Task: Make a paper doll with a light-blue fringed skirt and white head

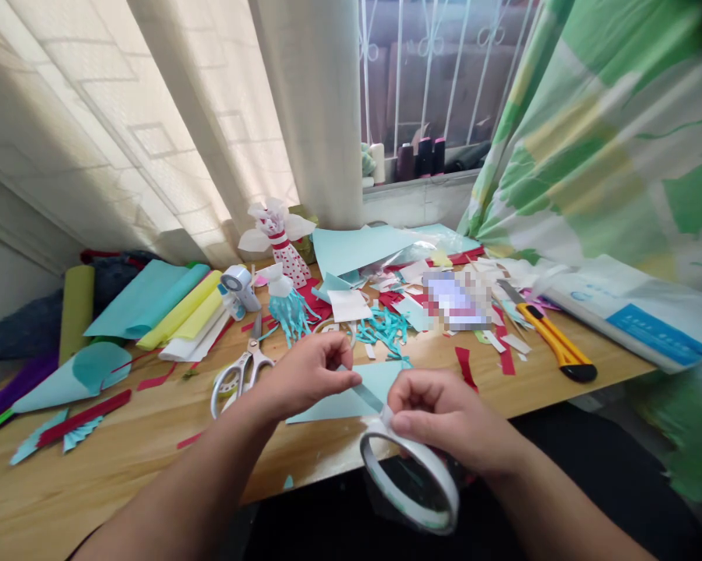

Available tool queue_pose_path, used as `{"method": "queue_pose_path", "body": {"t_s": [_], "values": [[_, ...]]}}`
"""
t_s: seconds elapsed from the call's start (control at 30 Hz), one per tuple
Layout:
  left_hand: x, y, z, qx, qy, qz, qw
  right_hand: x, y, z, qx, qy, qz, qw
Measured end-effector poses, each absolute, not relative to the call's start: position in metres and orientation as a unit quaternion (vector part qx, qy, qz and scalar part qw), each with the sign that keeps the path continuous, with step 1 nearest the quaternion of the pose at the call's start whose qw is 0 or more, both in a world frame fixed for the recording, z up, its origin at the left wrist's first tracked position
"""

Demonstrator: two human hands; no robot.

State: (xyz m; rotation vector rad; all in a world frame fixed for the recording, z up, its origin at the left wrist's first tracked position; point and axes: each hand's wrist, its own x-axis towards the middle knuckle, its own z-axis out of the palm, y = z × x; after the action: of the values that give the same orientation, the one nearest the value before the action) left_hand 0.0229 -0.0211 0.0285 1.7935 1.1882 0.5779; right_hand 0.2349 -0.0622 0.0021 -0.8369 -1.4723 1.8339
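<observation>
My right hand (444,413) pinches a roll of white tape (451,499) by its upper edge, so the ring hangs over the table's front edge. A pale strip of tape (369,396) stretches from there to my left hand (319,370), whose thumb and finger are closed on the strip's end. Beneath the strip lies a light blue paper sheet (321,409). Scissors (242,376) rest left of my left hand, partly behind the wrist. Shredded turquoise paper strips (382,331) are heaped just beyond my hands.
A dotted paper figure (289,261) and a smaller one with a turquoise fringe (292,308) stand at the back. A yellow utility knife (555,340) lies at right near a plastic packet (631,308). Coloured paper rolls (146,300) fill the left. Red scraps are scattered about.
</observation>
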Motion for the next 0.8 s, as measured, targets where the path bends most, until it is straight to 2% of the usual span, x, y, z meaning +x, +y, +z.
{"method": "queue_pose_path", "body": {"t_s": [0.27,0.47,0.67,0.8], "values": [[0.035,-0.014,-0.014,0.63,0.44,0.269,0.58,0.219,-0.042,-0.026,-0.342,-0.485,0.739,0.32],[0.041,-0.02,-0.027,0.464,0.372,0.379,0.708,0.212,-0.035,-0.032,-0.305,-0.417,0.771,0.373],[0.048,-0.032,-0.023,0.366,0.351,0.449,0.736,0.207,-0.036,-0.032,-0.267,-0.354,0.806,0.393],[0.05,-0.034,-0.024,0.358,0.302,0.453,0.758,0.205,-0.035,-0.033,-0.24,-0.335,0.811,0.416]]}}
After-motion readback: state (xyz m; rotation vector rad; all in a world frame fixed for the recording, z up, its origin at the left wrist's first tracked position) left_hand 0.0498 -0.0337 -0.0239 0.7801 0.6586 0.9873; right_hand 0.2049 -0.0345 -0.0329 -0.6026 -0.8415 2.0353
